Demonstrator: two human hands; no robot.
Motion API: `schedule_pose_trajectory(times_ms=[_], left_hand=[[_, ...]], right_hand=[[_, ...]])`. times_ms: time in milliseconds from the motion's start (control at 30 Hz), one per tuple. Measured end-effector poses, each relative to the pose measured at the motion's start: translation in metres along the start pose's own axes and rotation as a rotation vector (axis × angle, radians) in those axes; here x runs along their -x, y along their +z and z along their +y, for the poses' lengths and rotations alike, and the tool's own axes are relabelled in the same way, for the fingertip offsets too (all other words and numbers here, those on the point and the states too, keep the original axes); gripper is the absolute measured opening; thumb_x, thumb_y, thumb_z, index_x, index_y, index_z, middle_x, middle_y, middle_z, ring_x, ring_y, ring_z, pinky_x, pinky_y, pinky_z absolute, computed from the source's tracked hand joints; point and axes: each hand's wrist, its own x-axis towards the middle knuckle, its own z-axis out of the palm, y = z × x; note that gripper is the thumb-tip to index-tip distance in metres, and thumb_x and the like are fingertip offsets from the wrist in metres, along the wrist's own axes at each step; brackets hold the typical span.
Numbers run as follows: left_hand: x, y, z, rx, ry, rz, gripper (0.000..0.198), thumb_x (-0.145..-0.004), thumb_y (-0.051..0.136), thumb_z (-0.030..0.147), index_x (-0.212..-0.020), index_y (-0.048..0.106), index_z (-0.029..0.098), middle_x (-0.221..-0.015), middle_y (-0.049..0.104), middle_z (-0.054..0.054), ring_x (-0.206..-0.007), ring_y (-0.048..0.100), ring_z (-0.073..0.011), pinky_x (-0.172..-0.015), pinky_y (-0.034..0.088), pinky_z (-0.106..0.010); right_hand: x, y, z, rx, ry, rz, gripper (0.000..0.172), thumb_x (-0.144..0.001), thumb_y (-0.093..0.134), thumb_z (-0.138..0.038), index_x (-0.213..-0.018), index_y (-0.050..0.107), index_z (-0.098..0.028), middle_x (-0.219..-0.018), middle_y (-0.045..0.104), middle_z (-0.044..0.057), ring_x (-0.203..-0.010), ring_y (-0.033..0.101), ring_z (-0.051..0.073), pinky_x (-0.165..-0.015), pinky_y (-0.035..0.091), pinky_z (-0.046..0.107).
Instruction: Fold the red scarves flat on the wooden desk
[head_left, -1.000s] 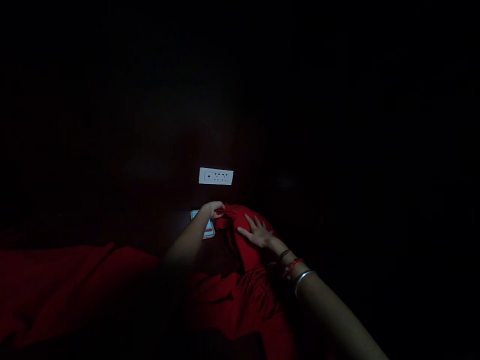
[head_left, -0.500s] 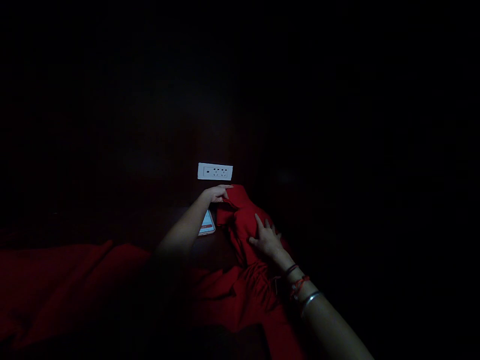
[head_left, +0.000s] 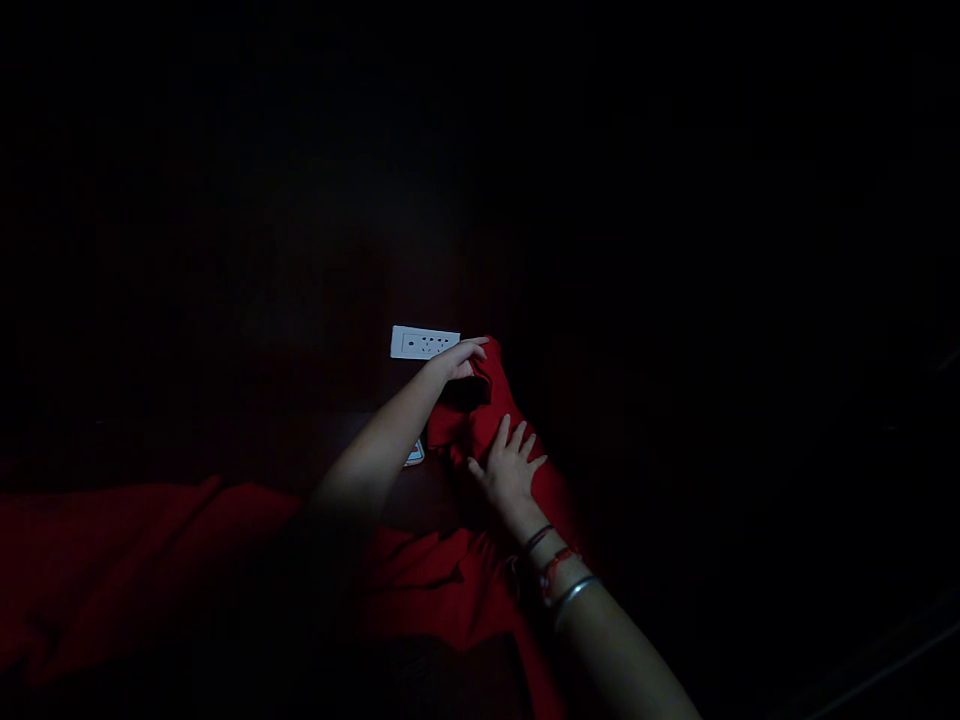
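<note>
A red cloth lies bunched and folded below the wall socket. At its far end, my left hand pinches the cloth's edge and holds it lifted, with a dark gap under the fold. My right hand rests flat on the nearer part of the cloth, fingers spread and pointing away from me. Bracelets circle the right wrist. More red fabric spreads in creases nearer to me and off to the left.
A white wall socket panel sits just beyond my left hand, partly covered by it. A phone with a lit screen lies mostly hidden behind my left forearm. The surroundings are very dark.
My left hand has moved up and right, raising the cloth's edge in front of the socket panel. My right hand has shifted slightly left and up over the cloth. Less of the phone shows.
</note>
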Motion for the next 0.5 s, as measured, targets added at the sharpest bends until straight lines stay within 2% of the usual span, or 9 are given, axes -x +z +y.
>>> schedule_pose_trajectory(times_ms=[133,200,267,367,500], left_hand=[[0.006,-0.013,-0.005,0.033,-0.015,0.039,0.058,-0.065,0.04,-0.005,-0.12,0.037,0.014,-0.074,0.059,-0.003,-0.056,0.055,-0.0099,-0.058,0.046,-0.024],[0.008,-0.021,-0.008,0.041,-0.005,0.072,0.058,-0.064,0.041,-0.005,-0.119,0.037,0.013,-0.077,0.06,-0.004,-0.06,0.056,-0.0109,-0.059,0.047,-0.024],[0.007,-0.026,-0.009,0.048,0.018,0.096,0.058,-0.064,0.042,-0.004,-0.119,0.038,0.012,-0.079,0.06,-0.006,-0.064,0.057,-0.0123,-0.062,0.047,-0.025],[-0.001,-0.022,-0.001,0.058,0.072,0.093,0.06,-0.063,0.04,-0.005,-0.12,0.037,0.012,-0.082,0.06,-0.007,-0.071,0.057,-0.0133,-0.067,0.047,-0.026],[-0.011,-0.011,0.018,0.121,0.169,0.057,0.062,-0.062,0.037,-0.007,-0.12,0.039,0.015,-0.087,0.06,-0.005,-0.076,0.057,-0.0129,-0.074,0.045,-0.026]], right_hand=[[0.002,0.016,-0.004,0.1,-0.033,-0.015,0.054,-0.082,0.026,-0.025,-0.133,0.012,-0.01,-0.132,0.022,0.023,-0.117,0.025,0.037,-0.082,0.028,0.056],[-0.001,0.012,0.003,0.136,-0.085,0.001,0.05,-0.082,0.019,-0.014,-0.132,0.016,-0.012,-0.13,0.026,0.022,-0.115,0.031,0.033,-0.08,0.034,0.051],[-0.007,0.001,0.012,0.173,-0.146,0.035,0.05,-0.081,0.019,-0.01,-0.131,0.02,-0.016,-0.129,0.029,0.02,-0.113,0.035,0.031,-0.078,0.038,0.046],[-0.023,-0.027,0.024,0.226,-0.199,0.11,0.048,-0.082,0.021,-0.01,-0.129,0.026,-0.02,-0.128,0.031,0.019,-0.112,0.035,0.031,-0.076,0.04,0.043],[-0.042,-0.058,0.031,0.285,-0.233,0.243,0.046,-0.084,0.02,-0.013,-0.128,0.027,-0.021,-0.131,0.027,0.018,-0.116,0.027,0.034,-0.08,0.035,0.049]])
